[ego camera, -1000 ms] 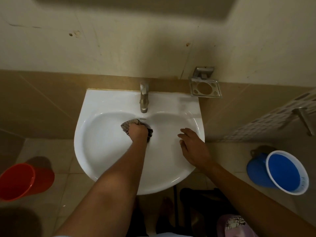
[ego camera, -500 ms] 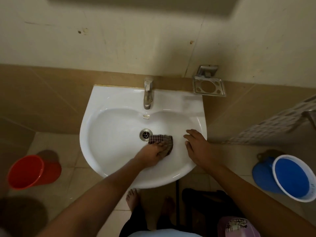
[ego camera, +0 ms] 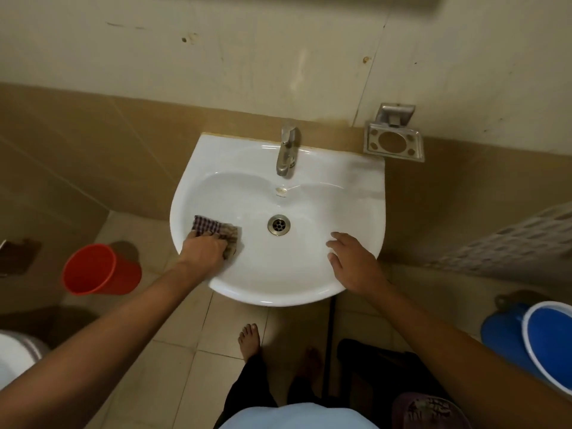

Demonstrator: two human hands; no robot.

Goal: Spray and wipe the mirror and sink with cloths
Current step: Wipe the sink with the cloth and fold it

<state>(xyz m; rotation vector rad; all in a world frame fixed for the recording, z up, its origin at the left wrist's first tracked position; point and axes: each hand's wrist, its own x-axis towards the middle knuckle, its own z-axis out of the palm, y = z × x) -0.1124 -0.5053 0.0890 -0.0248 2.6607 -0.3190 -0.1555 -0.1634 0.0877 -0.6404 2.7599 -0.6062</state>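
Observation:
A white wall-mounted sink (ego camera: 349, 193) fills the middle of the head view, with a metal tap (ego camera: 286, 156) at its back and a drain (ego camera: 278, 224) in the bowl. My left hand (ego camera: 202, 249) grips a checked brown cloth (ego camera: 213, 228) and presses it against the bowl's left inner wall near the rim. My right hand (ego camera: 353, 261) rests with relaxed, spread fingers on the sink's right front rim and holds nothing. The mirror's lower edge (ego camera: 278, 0) barely shows at the top.
A metal soap holder (ego camera: 393, 143) hangs on the wall right of the sink. On the floor stand a red bucket (ego camera: 96, 270) at the left and a blue bucket (ego camera: 538, 342) at the right. My bare feet (ego camera: 249, 335) stand below the sink.
My left hand has swept the cloth from under the tap, past the drain's right side, over to the bowl's left wall. My right hand has stayed on the right rim.

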